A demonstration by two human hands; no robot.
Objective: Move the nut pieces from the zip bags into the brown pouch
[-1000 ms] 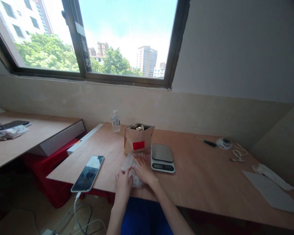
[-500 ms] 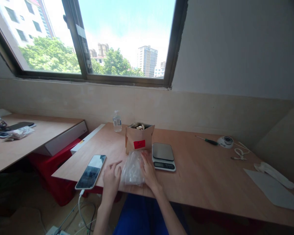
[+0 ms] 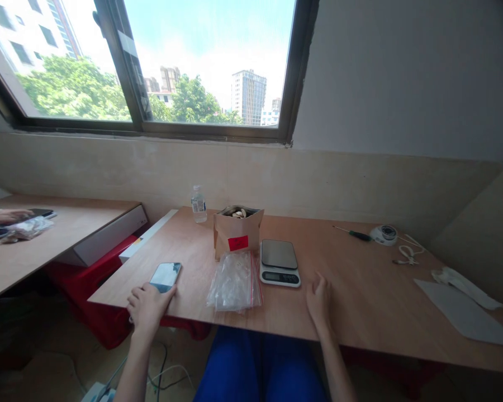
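Note:
My left hand (image 3: pixel 146 307) lies over the near end of a smartphone (image 3: pixel 166 274), its fingers along one edge and the thumb along the other. My right hand (image 3: pixel 319 298) rests on the wooden table, fingers loosely curled with nothing seen in them, just right of a digital kitchen scale (image 3: pixel 279 255). Between my hands lies a stack of clear zip bags (image 3: pixel 230 287) with red seal strips. Right behind the bags stands an open brown paper pouch (image 3: pixel 228 226) with a red label; pale pieces show in its mouth.
A water bottle (image 3: pixel 199 206) stands at the back left. To the right lie a screwdriver (image 3: pixel 358 235), a white dome camera (image 3: pixel 384 235) with its cable, and a grey sheet (image 3: pixel 465 312). Another person's hand (image 3: pixel 10 215) is at the left table.
Both hands have left the zip bags, which now lie spread flat with red strips showing. My left hand moved left onto the phone; my right hand moved right past the scale.

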